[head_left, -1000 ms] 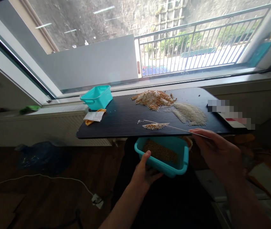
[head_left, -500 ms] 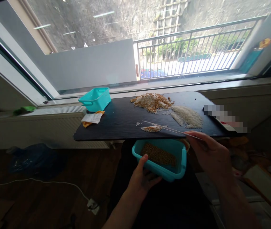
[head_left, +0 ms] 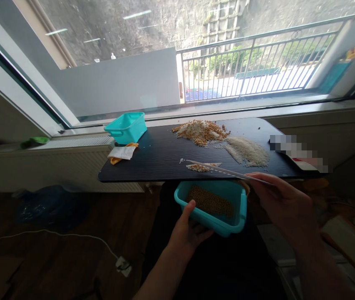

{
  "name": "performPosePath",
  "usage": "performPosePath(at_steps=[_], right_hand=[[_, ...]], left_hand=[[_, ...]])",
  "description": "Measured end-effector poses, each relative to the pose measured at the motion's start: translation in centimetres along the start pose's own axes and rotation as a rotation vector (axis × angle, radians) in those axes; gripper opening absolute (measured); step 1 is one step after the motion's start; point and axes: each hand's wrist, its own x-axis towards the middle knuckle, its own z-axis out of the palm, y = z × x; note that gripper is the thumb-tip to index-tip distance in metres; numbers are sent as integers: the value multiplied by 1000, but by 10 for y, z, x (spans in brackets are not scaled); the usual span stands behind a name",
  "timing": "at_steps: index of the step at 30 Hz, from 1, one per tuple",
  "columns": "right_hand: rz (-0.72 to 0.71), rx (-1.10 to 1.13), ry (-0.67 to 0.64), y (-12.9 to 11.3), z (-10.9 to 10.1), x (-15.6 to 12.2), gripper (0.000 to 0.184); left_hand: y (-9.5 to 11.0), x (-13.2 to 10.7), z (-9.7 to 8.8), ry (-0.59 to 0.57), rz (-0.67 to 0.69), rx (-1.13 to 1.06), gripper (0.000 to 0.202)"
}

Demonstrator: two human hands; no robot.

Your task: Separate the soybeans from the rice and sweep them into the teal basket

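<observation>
My left hand (head_left: 186, 235) grips the near left side of a turquoise plastic basin (head_left: 241, 214), thumb over the rim and fingers underneath. Soybeans (head_left: 210, 201) lie in the bottom of it. The basin is just below the table's front edge. In my right hand (head_left: 285, 202) is a thin, long, pale ruler-like strip (head_left: 227, 171), pinched at its right end. Its far end reaches left across a small pile of mixed rice and beans (head_left: 200, 167); whether it touches the pile I cannot tell. A few white grains (head_left: 182, 160) sit beside its tip.
On the dark table (head_left: 155, 166) lie a large bean-and-rice heap (head_left: 199, 132) and a rice pile (head_left: 249, 151). A second turquoise basin (head_left: 129, 130) stands at the left, near a folded paper and yellow cloth (head_left: 122, 153). A blurred-out object (head_left: 302, 156) overhangs the right edge.
My right hand has shifted slightly right and down with the strip. The small pile under the strip looks a little flatter. My left hand still holds the basin.
</observation>
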Motion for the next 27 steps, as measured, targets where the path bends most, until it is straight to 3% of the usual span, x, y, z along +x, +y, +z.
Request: performPosePath(at_steps=[19,27], right_hand=[[54,-74,3,2,-18,-5,27],[43,-70,2,3,-13,-4,26]], left_hand=[[0,-3,0,-17,-4,3,54],[0,0,-2,-28,-10,13,56]])
